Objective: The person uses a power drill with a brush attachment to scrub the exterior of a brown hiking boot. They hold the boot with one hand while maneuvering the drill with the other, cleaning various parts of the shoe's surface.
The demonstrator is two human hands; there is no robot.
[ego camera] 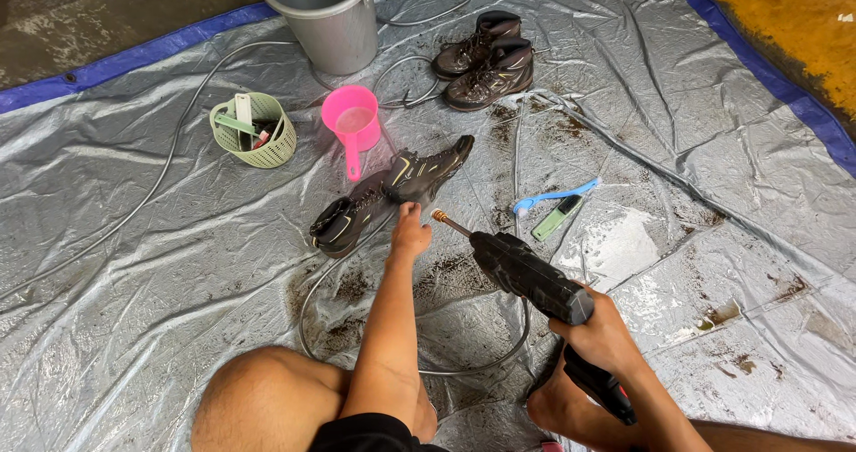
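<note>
Boots: one dark pair (392, 193) lies on its side mid-tarp, a second pair (486, 60) stands upright further off beside the grey bucket (325, 15). From my remote view, the left hand (410, 234) reaches forward, fingers loosely together, tips touching the nearer lying boot; not clamped on it as far as I can tell. The right hand (602, 332) is closed around the grip of a black spray gun (526, 274), brass nozzle aimed toward the lying pair and ending just beside the left fingers.

Nearby: pink scoop (352, 122), green basket (254, 131) of brushes, blue brush (553, 195) and a green-handled tool (557, 217) on the wet silver tarp (134, 265). Grey hose (419, 363) loops under the left forearm.

Risks, my judgement: nozzle so near the left fingers could jet them if triggered. Unheld boot may skid or roll under pressure. Spray could throw mud onto the upright pair. Hose loop could snag the arm or knee. Wet tarp is slippery underfoot.
</note>
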